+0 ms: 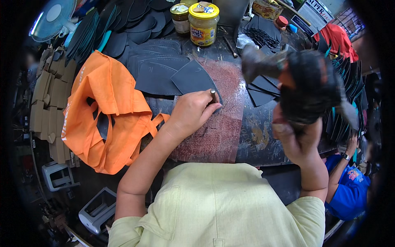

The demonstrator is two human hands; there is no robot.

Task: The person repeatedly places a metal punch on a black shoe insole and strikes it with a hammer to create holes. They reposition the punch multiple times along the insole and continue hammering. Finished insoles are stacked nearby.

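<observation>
Yellow-lidded jar (203, 24) of brown paste, orange bag (105, 111) holding dark pieces

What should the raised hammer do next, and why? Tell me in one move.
Probably bring the hammer straight down onto the top of the metal punch. The left hand holds the punch upright on a dark cut piece over the reddish mat, and the right hand has the hammer lifted high, blurred, off to the right of it.
</observation>
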